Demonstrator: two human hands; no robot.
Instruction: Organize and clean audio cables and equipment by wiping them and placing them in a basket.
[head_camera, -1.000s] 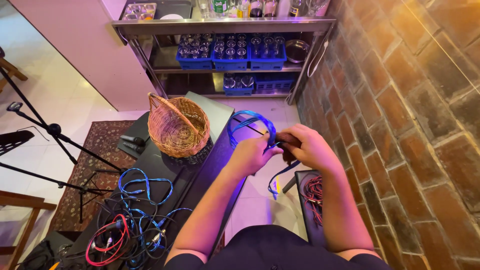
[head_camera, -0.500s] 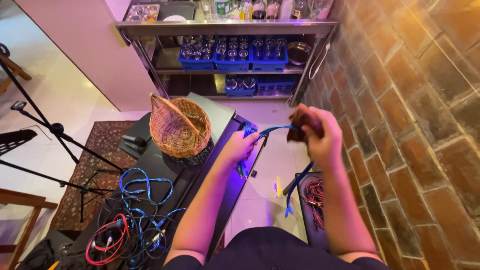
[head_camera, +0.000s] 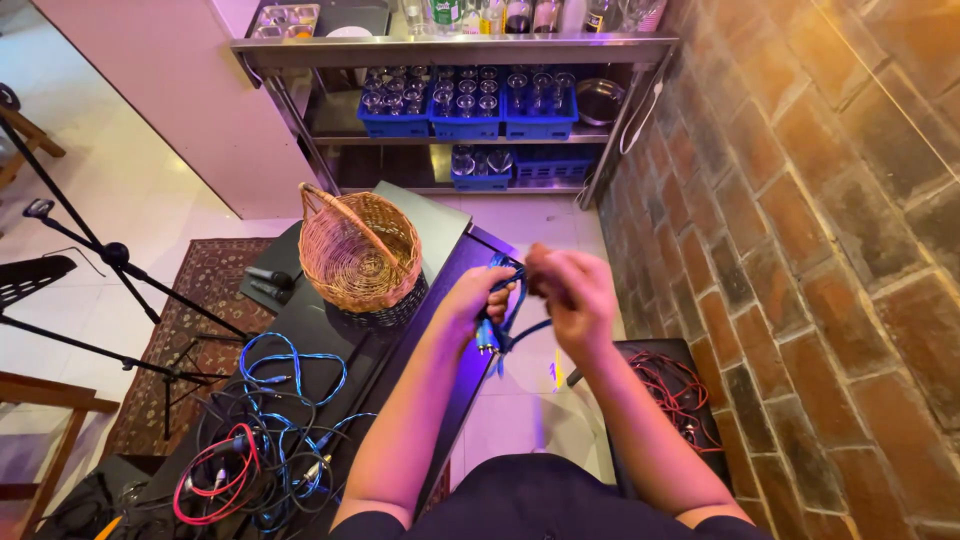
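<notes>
Tangle of blue, black and red cables (head_camera: 255, 440) lies near left on the dark table (head_camera: 330, 330); wicker basket (head_camera: 360, 250) stands farther along it. Left hand (head_camera: 475, 300) is curled around a blue cable (head_camera: 497, 330), gathered in short loops, plug ends hanging below the fist. Right hand (head_camera: 572, 290), just right, pinches the same cable, fingers narrow. Brick wall (head_camera: 800, 200) on the right.
</notes>
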